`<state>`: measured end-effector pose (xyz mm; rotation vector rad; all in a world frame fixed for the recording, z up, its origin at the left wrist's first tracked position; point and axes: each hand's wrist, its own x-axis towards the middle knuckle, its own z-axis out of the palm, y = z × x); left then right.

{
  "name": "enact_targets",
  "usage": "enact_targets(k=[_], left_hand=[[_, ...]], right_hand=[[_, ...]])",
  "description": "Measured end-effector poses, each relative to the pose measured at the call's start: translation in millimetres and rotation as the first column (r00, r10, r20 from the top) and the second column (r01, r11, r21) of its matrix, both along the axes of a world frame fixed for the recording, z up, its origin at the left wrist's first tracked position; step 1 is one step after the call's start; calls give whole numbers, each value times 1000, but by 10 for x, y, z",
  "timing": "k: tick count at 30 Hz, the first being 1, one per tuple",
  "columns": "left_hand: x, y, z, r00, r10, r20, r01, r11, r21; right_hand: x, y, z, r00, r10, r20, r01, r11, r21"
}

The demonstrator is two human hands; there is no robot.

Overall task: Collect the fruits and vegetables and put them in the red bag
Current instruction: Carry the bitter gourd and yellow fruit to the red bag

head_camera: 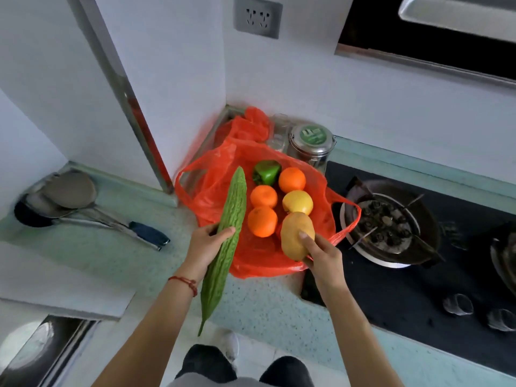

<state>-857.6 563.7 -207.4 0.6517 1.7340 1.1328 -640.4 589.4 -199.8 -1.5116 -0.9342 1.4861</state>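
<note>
Nearest the camera, two bare forearms reach over the counter (259,308) toward the red bag (251,255), which lies spread flat on the counter in the corner. The left hand (205,243) grips a long green gourd (224,241) about its middle, thumb across the top and fingers curled under; the gourd slants from the bag's left side down past the wrist, its thin tail hanging off the counter edge. A red string (184,282) circles that wrist. The right hand (324,256) holds a potato (294,236) at the bag's near right part, fingers wrapped round its near end, one fingertip on top.

On the bag, beyond the hands, lie three oranges (262,221), one just left of the potato, one behind it and one farther back at right. A yellow fruit (297,202) touches the potato's far end. A green pepper (266,171) sits at the bag's far side. One bag handle (350,222) drapes over the rim of the burner (382,224) on the black hob (418,289) right of the bag.

Behind the bag stand a steel canister (311,145) with a green lid label and a clear glass jar (279,132). Left of the bag, ladles (69,191) with dark handles lie on the counter. A wall socket (258,16) sits above the bag.
</note>
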Motion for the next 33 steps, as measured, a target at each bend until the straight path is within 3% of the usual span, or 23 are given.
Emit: enact_targets(k=[9, 16, 33], left_hand=[[-176, 776, -281, 988, -97, -122, 89, 994, -67], [-114, 1138, -413, 988, -63, -144, 50, 994, -94], [-80, 1325, -539, 919, -109, -378, 56, 987, -150]], right_hand=[[-47, 400, -31, 998, -42, 52, 43, 999, -15], [18, 646, -66, 994, -37, 104, 34, 999, 21], [-56, 886, -133, 975, 15, 222, -25, 999, 42]])
